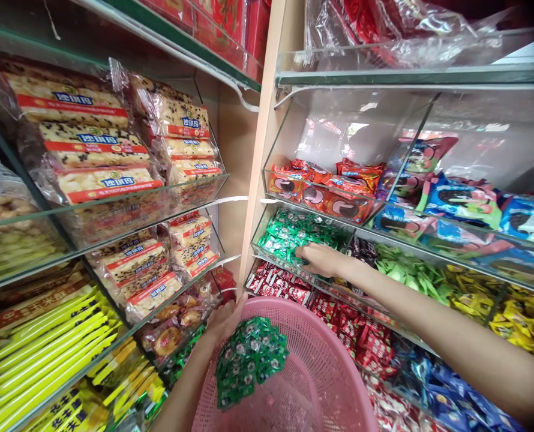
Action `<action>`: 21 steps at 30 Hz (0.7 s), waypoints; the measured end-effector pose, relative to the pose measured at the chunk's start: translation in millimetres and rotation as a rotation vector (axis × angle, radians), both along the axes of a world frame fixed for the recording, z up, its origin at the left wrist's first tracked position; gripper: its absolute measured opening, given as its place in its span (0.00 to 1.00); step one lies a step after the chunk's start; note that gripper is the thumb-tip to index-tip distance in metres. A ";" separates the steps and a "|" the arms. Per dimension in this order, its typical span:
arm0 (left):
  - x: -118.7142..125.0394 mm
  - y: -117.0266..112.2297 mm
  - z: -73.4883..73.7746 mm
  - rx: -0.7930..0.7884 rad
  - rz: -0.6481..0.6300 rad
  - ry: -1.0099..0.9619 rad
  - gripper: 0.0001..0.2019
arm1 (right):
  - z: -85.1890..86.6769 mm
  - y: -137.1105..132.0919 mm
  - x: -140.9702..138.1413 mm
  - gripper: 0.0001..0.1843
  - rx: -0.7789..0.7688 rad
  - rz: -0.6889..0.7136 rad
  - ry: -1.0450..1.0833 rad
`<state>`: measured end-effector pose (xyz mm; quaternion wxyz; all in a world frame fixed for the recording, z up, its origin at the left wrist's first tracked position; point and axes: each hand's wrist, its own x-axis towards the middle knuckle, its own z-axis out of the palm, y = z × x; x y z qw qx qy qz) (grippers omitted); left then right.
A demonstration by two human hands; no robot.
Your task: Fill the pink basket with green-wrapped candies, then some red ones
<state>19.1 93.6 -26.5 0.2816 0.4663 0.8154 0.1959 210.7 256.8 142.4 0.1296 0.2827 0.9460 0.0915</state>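
Note:
My left hand is closed on the left rim of a pink plastic basket, thumb along the top edge. Inside the basket, against its left side, lies a heap of small green candy packets. To the right, my right hand reaches into a glass-fronted shelf bin holding a spread of similar green packets. Its fingers are bent down at the front of that bin. The fingertips are partly hidden, so what they hold, if anything, cannot be made out.
Red-and-white packets fill the bin below. Red cookie packs sit on the shelf above, beside blue ones. Light-green packets lie right of my hand. Stacked wrapped sachima bars occupy the left shelves, with glass edges jutting forward.

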 end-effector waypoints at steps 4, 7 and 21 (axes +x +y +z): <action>0.4 -1.7 3.0 -0.022 0.005 0.007 0.43 | -0.9 4.0 2.1 0.08 -0.026 0.009 0.077; 0.5 -2.0 3.9 -0.039 0.006 0.020 0.45 | 4.7 5.8 6.9 0.07 -0.051 0.023 0.183; 0.1 0.7 1.8 -0.058 -0.007 0.016 0.46 | -79.5 -100.3 0.0 0.07 -0.215 0.311 0.365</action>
